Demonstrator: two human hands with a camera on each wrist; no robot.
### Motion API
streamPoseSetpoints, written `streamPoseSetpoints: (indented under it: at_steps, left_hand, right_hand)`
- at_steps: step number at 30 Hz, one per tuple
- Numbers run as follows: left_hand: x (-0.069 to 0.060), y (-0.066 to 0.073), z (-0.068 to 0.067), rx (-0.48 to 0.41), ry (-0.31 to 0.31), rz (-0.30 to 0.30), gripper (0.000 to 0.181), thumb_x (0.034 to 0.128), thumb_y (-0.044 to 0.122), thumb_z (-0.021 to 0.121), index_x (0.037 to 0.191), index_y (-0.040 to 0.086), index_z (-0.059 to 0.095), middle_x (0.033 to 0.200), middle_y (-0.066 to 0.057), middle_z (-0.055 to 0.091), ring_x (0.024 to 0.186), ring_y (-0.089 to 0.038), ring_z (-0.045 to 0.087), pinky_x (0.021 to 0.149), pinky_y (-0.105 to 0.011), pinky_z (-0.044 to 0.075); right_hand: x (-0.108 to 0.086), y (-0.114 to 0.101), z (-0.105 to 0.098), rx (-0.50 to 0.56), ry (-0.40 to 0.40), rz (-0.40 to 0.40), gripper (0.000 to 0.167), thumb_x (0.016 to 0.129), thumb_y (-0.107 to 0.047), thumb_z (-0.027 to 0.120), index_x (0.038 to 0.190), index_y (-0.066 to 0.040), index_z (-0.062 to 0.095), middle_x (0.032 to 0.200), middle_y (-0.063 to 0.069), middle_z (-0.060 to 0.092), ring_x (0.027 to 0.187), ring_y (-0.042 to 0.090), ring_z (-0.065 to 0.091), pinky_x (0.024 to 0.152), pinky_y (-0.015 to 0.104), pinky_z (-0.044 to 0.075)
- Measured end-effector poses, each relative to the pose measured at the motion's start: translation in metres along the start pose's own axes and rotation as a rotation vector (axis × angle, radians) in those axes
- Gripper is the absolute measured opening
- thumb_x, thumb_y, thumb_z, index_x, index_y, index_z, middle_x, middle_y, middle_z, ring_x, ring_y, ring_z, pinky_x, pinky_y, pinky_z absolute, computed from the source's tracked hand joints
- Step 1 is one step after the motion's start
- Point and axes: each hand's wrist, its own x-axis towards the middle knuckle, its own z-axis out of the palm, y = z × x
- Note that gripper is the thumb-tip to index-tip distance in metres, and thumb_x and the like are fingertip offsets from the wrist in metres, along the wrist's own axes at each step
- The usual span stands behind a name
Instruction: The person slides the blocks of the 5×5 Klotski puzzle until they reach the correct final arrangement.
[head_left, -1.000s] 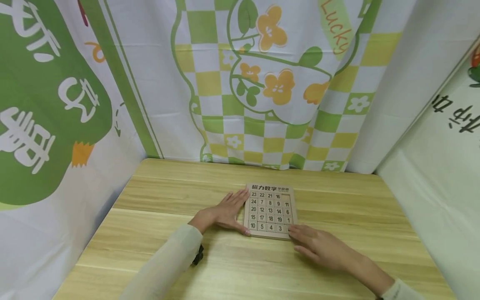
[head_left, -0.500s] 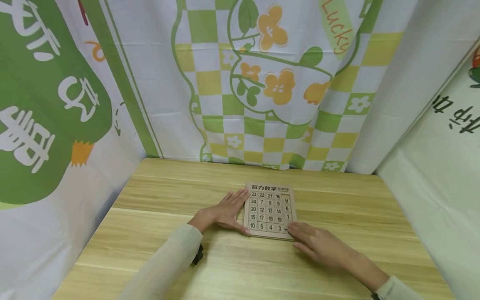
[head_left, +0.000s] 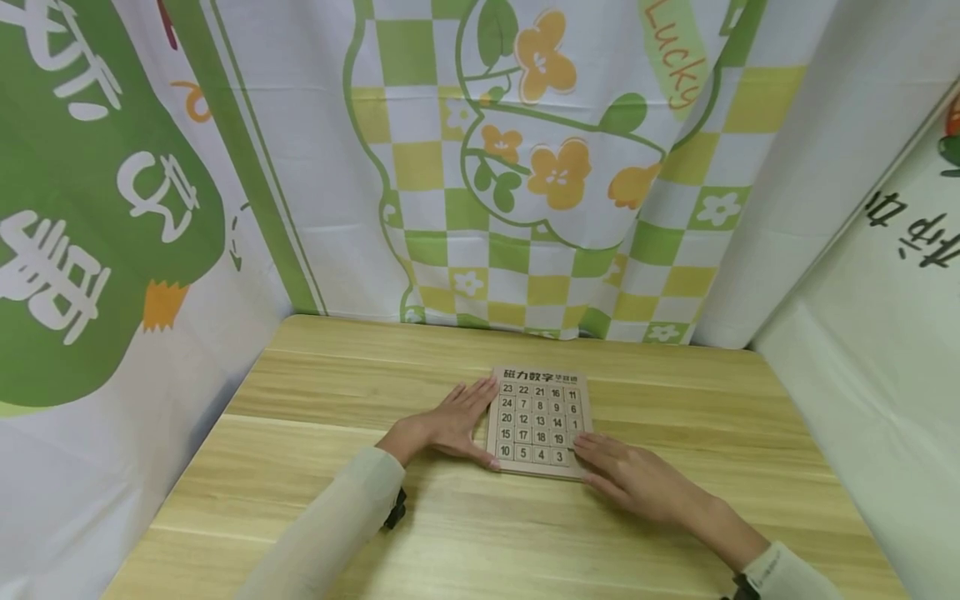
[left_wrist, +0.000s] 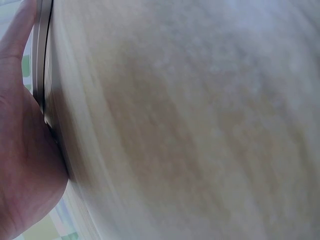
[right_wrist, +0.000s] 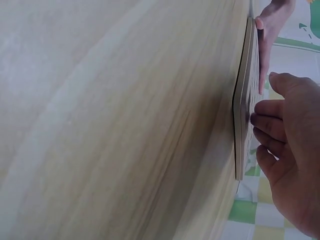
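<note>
A wooden sliding number puzzle (head_left: 540,419) lies flat on the table, with rows of numbered tiles in a frame. My left hand (head_left: 452,423) rests along its left edge, fingers spread and straight, thumb at the lower left corner. At the lower right, the fingertips of my right hand (head_left: 636,482) touch the tiles of the rightmost column. Tiles 11, 6 and 1 show at the top of that column; my fingers partly hide the cells below. In the right wrist view, the fingers of the right hand (right_wrist: 295,145) bend slightly onto the board, thumb apart.
The wood-grain table (head_left: 337,367) extends around the board on all sides. Patterned cloth (head_left: 525,208) hangs behind the table's far edge, with printed cloths on the left (head_left: 82,217) and right (head_left: 885,333).
The rightmost column of tiles has slid upward, filling the gap at the top right. My right fingertips moved up slightly along that column. The left hand has stayed still.
</note>
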Motion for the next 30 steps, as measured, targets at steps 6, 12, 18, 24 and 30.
streamPoseSetpoints:
  at_steps: [6, 12, 18, 24, 30]
  left_hand:
    - [-0.002, 0.007, -0.004, 0.046, -0.011, -0.023, 0.138, 0.0821, 0.076, 0.074, 0.169, 0.005, -0.006, 0.177, -0.014, -0.010, 0.165, -0.031, -0.005, 0.133, -0.052, -0.004]
    - [-0.001, 0.005, -0.003, 0.039, -0.009, -0.023, 0.138, 0.0822, 0.078, 0.073, 0.169, 0.006, -0.007, 0.177, -0.013, -0.010, 0.165, -0.030, -0.006, 0.132, -0.051, -0.006]
    - [-0.002, 0.002, -0.003, -0.010, 0.000, 0.002, 0.142, 0.0787, 0.089, 0.065, 0.169, 0.005, -0.006, 0.178, -0.015, -0.009, 0.165, -0.030, -0.007, 0.132, -0.051, -0.008]
    - [-0.002, 0.003, -0.003, -0.021, -0.007, -0.006, 0.142, 0.0794, 0.088, 0.066, 0.169, 0.005, -0.007, 0.178, -0.015, -0.010, 0.165, -0.030, -0.007, 0.132, -0.051, -0.008]
    - [-0.002, 0.004, -0.004, -0.021, -0.005, -0.009, 0.143, 0.0776, 0.089, 0.066, 0.170, 0.007, -0.007, 0.178, -0.013, -0.010, 0.165, -0.029, -0.008, 0.132, -0.051, -0.008]
  right_hand:
    - [0.002, -0.001, 0.000, 0.006, -0.002, -0.009, 0.051, 0.108, -0.036, 0.061, 0.145, -0.001, 0.062, 0.152, 0.018, 0.059, 0.139, 0.037, 0.058, 0.113, 0.055, 0.049]
    - [0.008, -0.006, -0.003, 0.021, -0.016, -0.012, 0.051, 0.109, -0.037, 0.059, 0.147, -0.003, 0.061, 0.154, 0.017, 0.058, 0.141, 0.037, 0.056, 0.114, 0.056, 0.048]
    - [0.018, -0.013, -0.002, 0.027, -0.010, -0.050, 0.050, 0.109, -0.036, 0.060, 0.147, -0.004, 0.062, 0.153, 0.017, 0.058, 0.140, 0.036, 0.058, 0.112, 0.054, 0.050]
    - [0.030, -0.021, 0.002, 0.040, 0.004, -0.102, 0.049, 0.109, -0.035, 0.060, 0.145, -0.003, 0.063, 0.152, 0.017, 0.060, 0.139, 0.036, 0.058, 0.112, 0.054, 0.051]
    - [0.044, -0.031, 0.006, 0.076, -0.038, -0.127, 0.049, 0.109, -0.035, 0.060, 0.147, -0.004, 0.061, 0.154, 0.016, 0.058, 0.141, 0.036, 0.056, 0.115, 0.056, 0.048]
